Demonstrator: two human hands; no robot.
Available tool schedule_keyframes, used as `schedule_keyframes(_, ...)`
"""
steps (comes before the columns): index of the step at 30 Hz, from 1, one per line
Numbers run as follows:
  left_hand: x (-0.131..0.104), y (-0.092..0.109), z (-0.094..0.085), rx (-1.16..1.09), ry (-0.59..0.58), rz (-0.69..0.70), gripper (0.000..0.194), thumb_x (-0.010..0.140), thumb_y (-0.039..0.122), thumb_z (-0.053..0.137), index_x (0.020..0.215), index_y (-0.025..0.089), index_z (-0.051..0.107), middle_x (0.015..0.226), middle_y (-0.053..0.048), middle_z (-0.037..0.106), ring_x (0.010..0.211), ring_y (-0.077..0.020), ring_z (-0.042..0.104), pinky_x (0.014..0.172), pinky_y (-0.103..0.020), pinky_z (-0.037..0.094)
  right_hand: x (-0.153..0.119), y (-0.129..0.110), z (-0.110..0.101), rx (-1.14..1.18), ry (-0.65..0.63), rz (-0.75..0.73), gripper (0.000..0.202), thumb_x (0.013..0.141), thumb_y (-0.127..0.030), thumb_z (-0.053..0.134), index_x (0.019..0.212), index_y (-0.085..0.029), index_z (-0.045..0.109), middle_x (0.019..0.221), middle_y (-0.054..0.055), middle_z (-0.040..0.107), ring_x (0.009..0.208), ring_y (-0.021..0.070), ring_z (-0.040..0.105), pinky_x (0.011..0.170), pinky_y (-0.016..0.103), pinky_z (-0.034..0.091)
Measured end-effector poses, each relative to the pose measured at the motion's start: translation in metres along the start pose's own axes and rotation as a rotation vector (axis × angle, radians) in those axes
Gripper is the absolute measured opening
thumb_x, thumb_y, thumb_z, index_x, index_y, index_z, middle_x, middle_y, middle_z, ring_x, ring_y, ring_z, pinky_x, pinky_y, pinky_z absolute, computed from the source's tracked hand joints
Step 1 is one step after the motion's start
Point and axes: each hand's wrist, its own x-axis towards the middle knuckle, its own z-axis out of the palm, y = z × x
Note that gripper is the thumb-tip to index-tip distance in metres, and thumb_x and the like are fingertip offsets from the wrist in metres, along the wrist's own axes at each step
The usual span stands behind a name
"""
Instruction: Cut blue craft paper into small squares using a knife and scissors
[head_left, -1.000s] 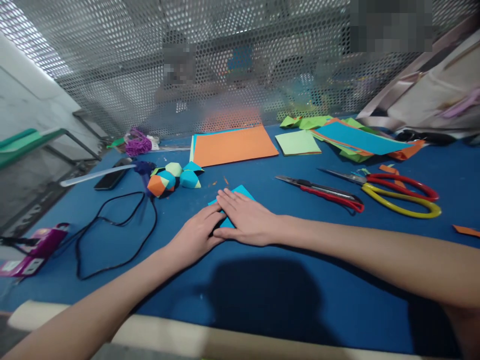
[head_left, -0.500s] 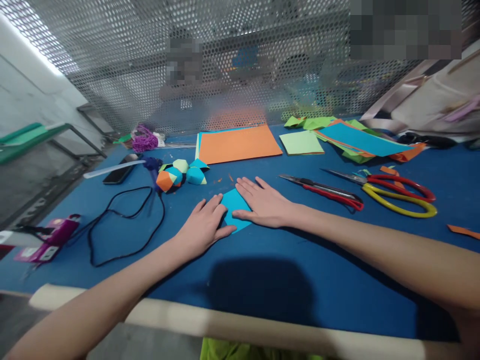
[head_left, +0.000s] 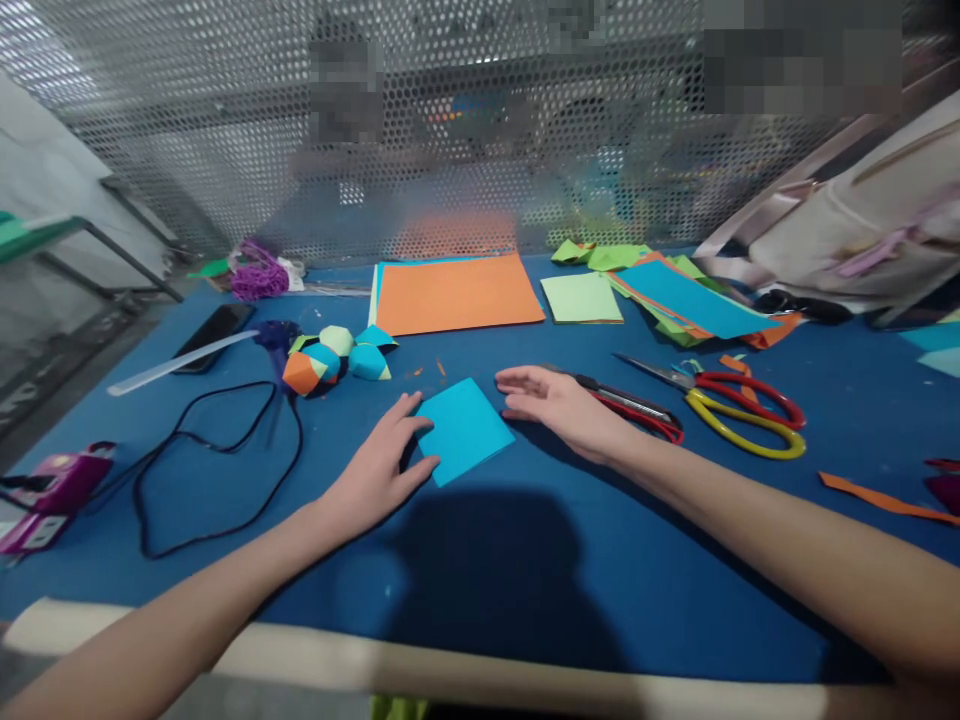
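Observation:
A blue square of paper (head_left: 466, 432) lies flat on the blue tabletop (head_left: 480, 560), turned slightly askew. At its left edge rests my left hand (head_left: 386, 455), fingers apart, with the fingertips and thumb touching the paper. My right hand (head_left: 559, 405) is off the paper, just to its right, held on edge above the table with fingers loosely stretched and nothing in them. Behind that hand lie a cutter knife (head_left: 637, 402) and a red-handled tool, both partly covered by it.
Scissors (head_left: 720, 395) with red and yellow handles lie right. Orange sheets (head_left: 457, 295), pale green squares (head_left: 582, 299) and blue strips (head_left: 697, 295) sit along the back. Folded paper shapes (head_left: 322, 358), a glue gun (head_left: 277, 340), its cord, a phone (head_left: 214, 335) and purple string (head_left: 256, 272) are left.
My right hand has lifted off the blue paper and moved to the right, uncovering it. My left hand stays at the paper's left edge. The view has shifted slightly.

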Motion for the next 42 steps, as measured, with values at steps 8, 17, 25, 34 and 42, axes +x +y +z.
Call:
schedule_keyframes(8, 0.001, 0.005, 0.011, -0.120, 0.044, 0.021, 0.034, 0.089, 0.025, 0.057, 0.121, 0.016, 0.053, 0.152, -0.022, 0.038, 0.144, -0.0307, 0.033, 0.112, -0.053, 0.038, -0.002, -0.004, 0.016, 0.161, -0.042, 0.163, 0.050, 0.068, -0.025, 0.074, 0.115, -0.016, 0.058, 0.092, 0.007, 0.073, 0.061, 0.0125, 0.063, 0.055, 0.029, 0.055)
schedule_keyframes(17, 0.030, 0.016, -0.003, -1.102, 0.082, -0.473, 0.059, 0.085, 0.048, 0.060, 0.132, 0.018, 0.043, 0.136, -0.019, 0.058, 0.117, -0.0290, 0.063, 0.095, -0.045, 0.054, -0.009, -0.009, 0.015, 0.420, -0.035, 0.114, 0.043, 0.068, -0.034, 0.077, 0.103, -0.020, 0.057, 0.100, 0.008, 0.072, 0.086, 0.0215, 0.068, 0.074, 0.036, 0.056)
schedule_keyframes(25, 0.044, 0.032, -0.002, -0.915, -0.073, -0.395, 0.039, 0.081, 0.042, 0.064, 0.109, 0.015, 0.064, 0.100, -0.006, 0.073, 0.090, -0.0235, 0.067, 0.080, -0.035, 0.054, -0.018, -0.015, 0.020, 0.151, 0.079, 0.111, 0.039, 0.068, -0.037, 0.072, 0.101, -0.022, 0.057, 0.077, -0.001, 0.063, 0.068, 0.0173, 0.060, 0.061, 0.031, 0.051)
schedule_keyframes(34, 0.053, 0.019, -0.001, -0.563, 0.083, -0.178, 0.024, 0.086, 0.036, 0.053, 0.092, 0.018, 0.067, 0.090, -0.004, 0.071, 0.087, -0.0198, 0.065, 0.082, -0.032, 0.052, -0.011, -0.014, 0.005, -0.151, -0.003, -0.113, 0.019, 0.075, -0.030, 0.060, 0.093, -0.024, 0.063, 0.089, 0.002, 0.067, 0.079, 0.0184, 0.061, 0.073, 0.034, 0.050)
schedule_keyframes(42, 0.062, 0.019, -0.011, -0.910, -0.001, -0.448, 0.033, 0.075, 0.034, 0.064, 0.101, 0.017, 0.053, 0.074, 0.001, 0.062, 0.062, -0.0161, 0.061, 0.061, -0.031, 0.053, -0.011, -0.008, 0.000, 0.026, -0.092, -0.010, 0.022, 0.074, -0.037, 0.066, 0.083, -0.022, 0.052, 0.076, 0.000, 0.062, 0.070, 0.0164, 0.063, 0.065, 0.031, 0.051)
